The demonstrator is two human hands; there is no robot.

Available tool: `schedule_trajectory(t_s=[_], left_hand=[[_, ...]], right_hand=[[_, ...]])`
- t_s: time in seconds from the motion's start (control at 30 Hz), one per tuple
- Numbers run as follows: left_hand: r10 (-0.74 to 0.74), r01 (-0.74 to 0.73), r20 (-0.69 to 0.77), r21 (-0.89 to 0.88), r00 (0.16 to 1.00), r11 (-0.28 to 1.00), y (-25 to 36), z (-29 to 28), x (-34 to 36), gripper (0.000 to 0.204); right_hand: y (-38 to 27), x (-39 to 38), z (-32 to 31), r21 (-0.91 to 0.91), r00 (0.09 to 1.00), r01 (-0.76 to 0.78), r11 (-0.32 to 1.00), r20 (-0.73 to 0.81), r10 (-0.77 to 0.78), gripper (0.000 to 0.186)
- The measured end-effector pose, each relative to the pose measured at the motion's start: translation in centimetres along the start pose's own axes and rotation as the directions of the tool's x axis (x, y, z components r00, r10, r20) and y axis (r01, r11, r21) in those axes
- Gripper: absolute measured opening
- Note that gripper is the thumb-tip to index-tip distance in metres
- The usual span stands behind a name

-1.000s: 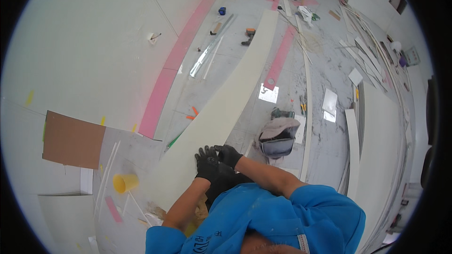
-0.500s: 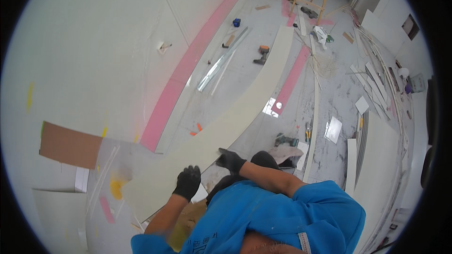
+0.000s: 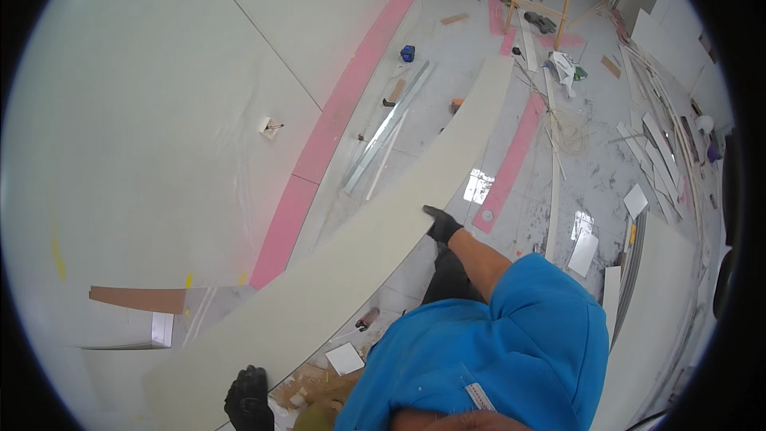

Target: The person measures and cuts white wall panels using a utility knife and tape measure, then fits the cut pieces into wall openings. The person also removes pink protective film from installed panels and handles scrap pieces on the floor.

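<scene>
Nearby lies a pink strip [image 3: 513, 164]; right hand [image 3: 444, 224] clamps panel [image 3: 343, 271], left hand's [image 3: 249, 401] grip unclear.

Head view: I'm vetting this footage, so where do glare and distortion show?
In the head view, bright glare patches whiten the floor right of the long board; the board looks bowed, probably by the fisheye lens; the rim is black; left hand and right hand look fairly sharp.
</scene>
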State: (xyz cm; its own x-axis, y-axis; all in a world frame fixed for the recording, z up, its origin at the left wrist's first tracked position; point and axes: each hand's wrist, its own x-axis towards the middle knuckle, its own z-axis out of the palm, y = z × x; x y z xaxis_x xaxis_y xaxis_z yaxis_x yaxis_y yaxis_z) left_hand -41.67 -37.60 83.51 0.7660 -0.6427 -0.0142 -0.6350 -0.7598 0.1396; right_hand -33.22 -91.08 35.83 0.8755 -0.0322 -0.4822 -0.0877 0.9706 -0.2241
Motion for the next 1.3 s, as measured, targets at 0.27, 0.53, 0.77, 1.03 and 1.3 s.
schedule_trajectory(t_s=[0.27, 0.53, 0.77, 1.03, 1.3], left_hand=[[-0.433, 0.447, -0.118, 0.157, 0.894, 0.881, 0.9, 0.1, 3.6, 0.059], [-0.153, 0.156, -0.044, 0.064, 0.987, 0.986, 8.1, 12.7, 23.3, 0.082], [-0.182, 0.092, 0.312, 0.281, 0.933, 0.955, 11.2, 17.4, 33.9, 0.041], [0.05, -0.058, -0.076, -0.108, 0.996, 0.992, 3.0, 15.7, 37.8, 0.017], [-0.025, 0.047, 0.288, -0.067, 0.957, 0.997, 0.1, 9.1, 42.3, 0.021]], right_hand=[[0.5, -0.1, 9.3, -0.151, 0.993, -0.055, 0.987, 0.1, 0.071, 0.03], [-0.9, -2.1, 19.5, -0.497, 0.991, -0.126, 0.859, -0.094, 0.091, 0.028], [-2.9, -3.6, 22.4, -0.722, 0.978, -0.027, 0.691, 0.124, 0.168, 0.025], [-11.3, 3.6, 25.0, -0.271, 0.624, -0.736, 0.62, 0.081, 0.777, 0.049], [-21.0, 14.6, 13.0, -0.306, 0.815, -0.232, 0.923, -0.579, 0.013, 0.077]])
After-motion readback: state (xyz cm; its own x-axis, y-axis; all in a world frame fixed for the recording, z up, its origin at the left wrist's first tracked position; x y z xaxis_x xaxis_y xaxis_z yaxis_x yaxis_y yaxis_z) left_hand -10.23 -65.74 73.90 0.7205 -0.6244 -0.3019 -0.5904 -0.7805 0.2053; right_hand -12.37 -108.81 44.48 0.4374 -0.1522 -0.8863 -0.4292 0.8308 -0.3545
